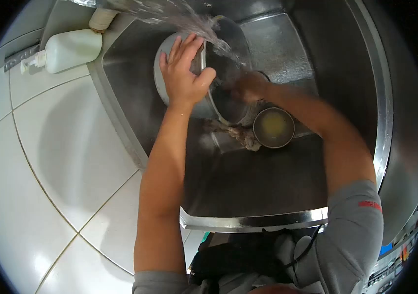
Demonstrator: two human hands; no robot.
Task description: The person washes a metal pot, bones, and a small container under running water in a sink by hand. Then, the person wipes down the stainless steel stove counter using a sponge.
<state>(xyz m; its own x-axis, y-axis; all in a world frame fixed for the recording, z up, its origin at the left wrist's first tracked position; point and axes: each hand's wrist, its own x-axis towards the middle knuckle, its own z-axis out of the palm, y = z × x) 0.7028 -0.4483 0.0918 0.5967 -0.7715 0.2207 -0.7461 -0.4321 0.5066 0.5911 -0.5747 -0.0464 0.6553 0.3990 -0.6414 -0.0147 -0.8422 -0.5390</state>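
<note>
A large metal pot (pixel 167 81) lies tipped on its side in the steel sink, its mouth facing right. My left hand (pixel 184 68) rests on the pot's outer wall, fingers spread, with the thumb out past the rim. At the pot's mouth my right hand (pixel 250 87) is curled and smeared by motion; what it holds, if anything, I cannot make out. A stream of water (pixel 184 19) falls from the top into the pot. Just below the right hand sits a small round bowl (pixel 273 127) with a yellowish middle. A crumpled brownish, rag-like clump (pixel 245 136) lies beside it.
The steel sink (pixel 248 188) has raised walls and a shiny front rim. On the white tiled counter (pixel 71 161) at left, a pale pump bottle (pixel 74 50) lies near the sink edge. A beige cylindrical object (pixel 102 19) is beyond it.
</note>
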